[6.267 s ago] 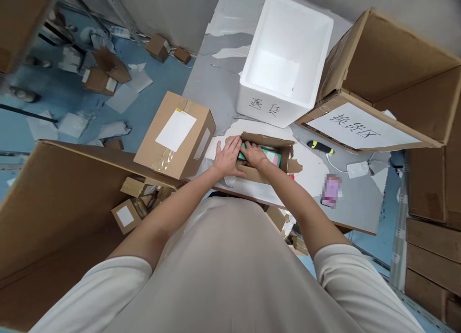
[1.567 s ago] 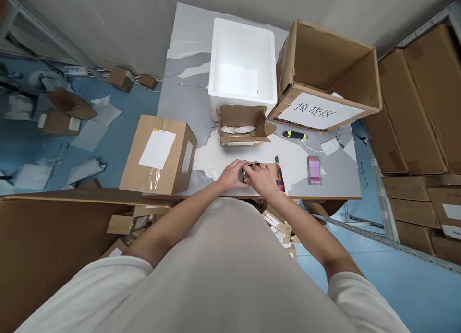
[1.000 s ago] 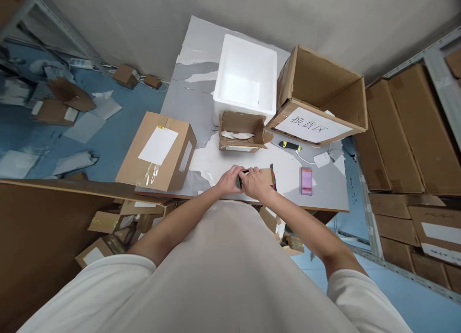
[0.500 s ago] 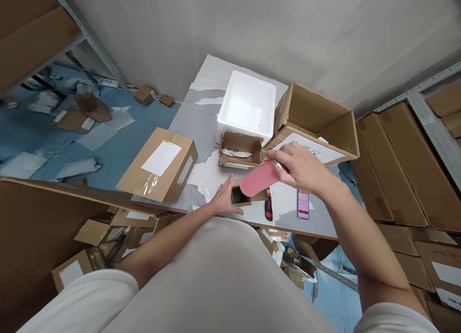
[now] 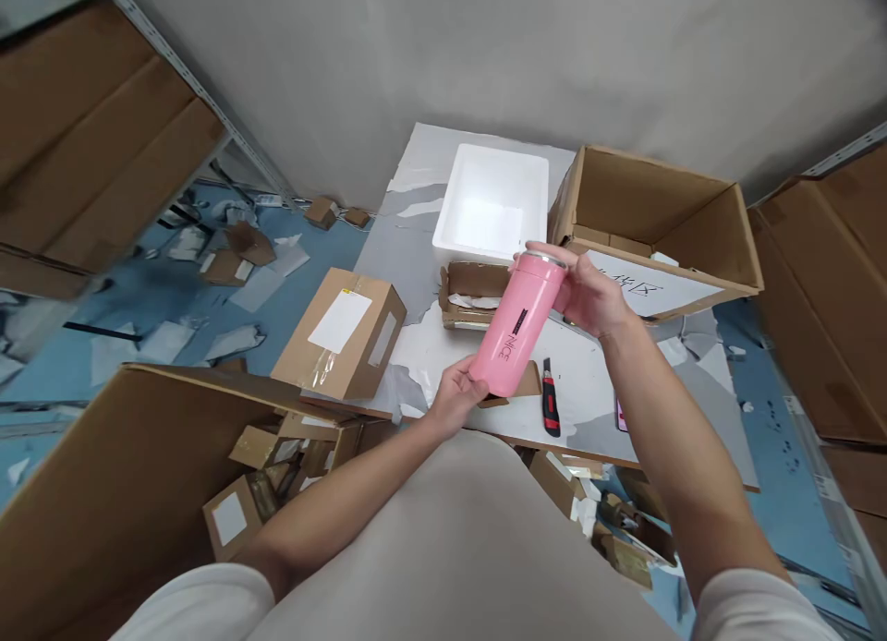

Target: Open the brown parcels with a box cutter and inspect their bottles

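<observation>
A pink bottle (image 5: 519, 325) with a silver band near its top is held tilted above the table, printed "NICE" on its side. My right hand (image 5: 589, 288) is closed round its upper end. At the lower end, my left hand (image 5: 457, 396) grips the base between thumb and fingers. Beneath the bottle lies a small open cardboard box (image 5: 530, 382), mostly hidden by it. A red and black utility knife (image 5: 550, 401) rests on the table just right of that box.
Behind stand a white foam box (image 5: 442, 244), a small open carton (image 5: 457, 322) with white paper inside, and a large open carton (image 5: 745, 244). A taped parcel (image 5: 339, 332) sits at the left. A phone (image 5: 620, 415) lies partly behind my right forearm.
The bottle has risen from the small box's opening and turned so its print faces me. My left hand has left the box and taken hold of the bottle's base. The view has shifted left.
</observation>
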A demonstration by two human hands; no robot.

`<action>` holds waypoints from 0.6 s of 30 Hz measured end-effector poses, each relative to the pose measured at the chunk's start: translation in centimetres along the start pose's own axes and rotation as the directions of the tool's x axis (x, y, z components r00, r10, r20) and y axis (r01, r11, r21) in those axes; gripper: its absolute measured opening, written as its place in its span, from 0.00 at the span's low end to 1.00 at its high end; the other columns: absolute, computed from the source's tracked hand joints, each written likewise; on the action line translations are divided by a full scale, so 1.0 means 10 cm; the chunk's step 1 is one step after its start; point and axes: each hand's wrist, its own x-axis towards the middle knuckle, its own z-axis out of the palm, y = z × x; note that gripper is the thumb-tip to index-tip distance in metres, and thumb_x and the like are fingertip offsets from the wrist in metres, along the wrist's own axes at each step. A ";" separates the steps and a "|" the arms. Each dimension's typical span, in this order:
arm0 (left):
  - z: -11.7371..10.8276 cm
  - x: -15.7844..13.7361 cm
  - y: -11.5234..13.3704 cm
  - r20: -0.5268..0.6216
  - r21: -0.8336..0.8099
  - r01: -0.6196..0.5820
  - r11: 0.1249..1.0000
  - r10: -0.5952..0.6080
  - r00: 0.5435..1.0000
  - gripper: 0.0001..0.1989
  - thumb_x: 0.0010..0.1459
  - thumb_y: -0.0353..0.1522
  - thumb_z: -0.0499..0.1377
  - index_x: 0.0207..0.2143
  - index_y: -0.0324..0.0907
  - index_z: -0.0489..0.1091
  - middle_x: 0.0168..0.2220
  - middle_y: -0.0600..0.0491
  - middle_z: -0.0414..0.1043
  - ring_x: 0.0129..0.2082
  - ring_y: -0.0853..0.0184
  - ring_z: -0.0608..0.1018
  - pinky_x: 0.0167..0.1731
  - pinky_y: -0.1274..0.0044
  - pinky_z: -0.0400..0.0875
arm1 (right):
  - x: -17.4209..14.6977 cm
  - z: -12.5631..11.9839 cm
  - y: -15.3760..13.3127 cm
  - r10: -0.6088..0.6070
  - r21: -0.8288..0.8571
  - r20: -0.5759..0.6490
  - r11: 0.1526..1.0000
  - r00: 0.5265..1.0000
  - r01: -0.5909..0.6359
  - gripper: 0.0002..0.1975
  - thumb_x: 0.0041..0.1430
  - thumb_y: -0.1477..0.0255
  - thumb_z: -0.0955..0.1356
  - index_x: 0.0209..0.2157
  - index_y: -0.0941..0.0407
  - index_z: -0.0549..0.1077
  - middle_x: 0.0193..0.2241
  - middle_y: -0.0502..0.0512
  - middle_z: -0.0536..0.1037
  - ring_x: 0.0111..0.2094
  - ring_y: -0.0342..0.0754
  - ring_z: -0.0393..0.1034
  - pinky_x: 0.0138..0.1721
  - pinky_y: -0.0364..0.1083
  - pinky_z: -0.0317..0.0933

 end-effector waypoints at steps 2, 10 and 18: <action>0.00 -0.05 -0.03 0.032 -0.002 0.072 0.997 -0.072 0.997 0.31 0.48 0.50 0.64 0.47 0.38 0.72 0.45 0.44 0.74 0.45 0.59 0.75 0.44 0.70 0.70 | -0.04 0.01 0.16 0.071 0.137 -0.039 0.988 0.997 -0.065 0.29 0.53 0.46 0.65 0.52 0.46 0.70 0.46 0.54 0.77 0.45 0.55 0.73 0.42 0.56 0.68; 0.22 -0.08 0.09 -0.044 -0.169 0.224 0.960 -0.235 0.971 0.29 0.51 0.48 0.63 0.52 0.44 0.67 0.53 0.47 0.70 0.46 0.60 0.76 0.44 0.68 0.71 | -0.08 0.00 0.31 0.089 0.196 -0.130 0.979 0.987 -0.062 0.28 0.48 0.47 0.70 0.48 0.47 0.73 0.38 0.52 0.78 0.38 0.51 0.74 0.38 0.53 0.69; 0.22 -0.05 0.09 -0.003 -0.292 0.373 0.880 -0.391 0.920 0.36 0.55 0.59 0.47 0.51 0.39 0.67 0.44 0.43 0.75 0.41 0.59 0.78 0.47 0.64 0.69 | -0.08 0.10 0.34 0.036 0.247 -0.200 0.969 0.979 0.015 0.27 0.42 0.51 0.74 0.44 0.46 0.72 0.42 0.51 0.76 0.37 0.50 0.72 0.34 0.50 0.69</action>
